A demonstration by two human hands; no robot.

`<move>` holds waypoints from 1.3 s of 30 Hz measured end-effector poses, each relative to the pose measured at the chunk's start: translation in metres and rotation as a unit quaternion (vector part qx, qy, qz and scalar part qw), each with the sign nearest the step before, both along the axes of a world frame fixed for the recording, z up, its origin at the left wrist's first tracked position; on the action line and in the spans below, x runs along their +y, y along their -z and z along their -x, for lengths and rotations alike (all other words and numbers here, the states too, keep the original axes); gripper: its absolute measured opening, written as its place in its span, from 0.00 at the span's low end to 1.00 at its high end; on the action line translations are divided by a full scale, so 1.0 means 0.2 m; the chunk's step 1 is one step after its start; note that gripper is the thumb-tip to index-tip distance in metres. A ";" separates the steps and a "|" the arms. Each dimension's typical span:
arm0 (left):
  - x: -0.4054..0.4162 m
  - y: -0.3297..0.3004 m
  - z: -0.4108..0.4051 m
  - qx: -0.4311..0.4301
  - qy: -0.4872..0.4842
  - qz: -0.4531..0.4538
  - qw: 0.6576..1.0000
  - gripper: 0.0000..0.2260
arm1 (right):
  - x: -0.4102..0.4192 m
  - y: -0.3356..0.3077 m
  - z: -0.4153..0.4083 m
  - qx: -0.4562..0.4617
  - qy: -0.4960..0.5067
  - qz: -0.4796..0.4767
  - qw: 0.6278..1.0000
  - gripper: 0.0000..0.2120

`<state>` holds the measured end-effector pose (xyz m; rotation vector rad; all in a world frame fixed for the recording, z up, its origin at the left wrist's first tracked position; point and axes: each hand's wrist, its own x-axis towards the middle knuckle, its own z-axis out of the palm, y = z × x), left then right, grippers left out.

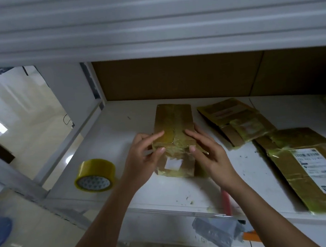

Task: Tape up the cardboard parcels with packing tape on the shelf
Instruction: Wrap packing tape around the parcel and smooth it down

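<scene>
Pressing tape down across the middle parcel

Both hands work on the narrow parcel (pixel 174 140), which lies flat on the shelf (pixel 119 126) with its long axis running straight away from the person. The left hand (pixel 141 156) and right hand (pixel 209 151) flank it evenly, fingers (pixel 193 135) fairly straight and resting on a crinkled tape strip (pixel 171 145) that crosses the parcel's width; neither hand clasps anything. The tape roll (pixel 94 175) lies just left of the left hand, so that hand looks nearer for fetching it. Two more parcels (pixel 236 123) lie to the right of the right hand.
</scene>
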<state>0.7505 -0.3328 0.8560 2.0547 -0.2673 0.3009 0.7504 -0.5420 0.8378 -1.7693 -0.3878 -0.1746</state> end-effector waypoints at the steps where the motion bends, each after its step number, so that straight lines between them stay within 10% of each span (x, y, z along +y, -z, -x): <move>1: -0.01 0.01 0.01 -0.003 -0.004 0.002 1.000 0.19 | -0.01 0.00 0.00 0.002 -0.001 0.000 1.000 0.19; 39: -0.05 0.00 0.05 0.105 -0.009 0.167 0.980 0.11 | 0.04 0.04 0.04 0.031 0.056 -0.109 0.992 0.11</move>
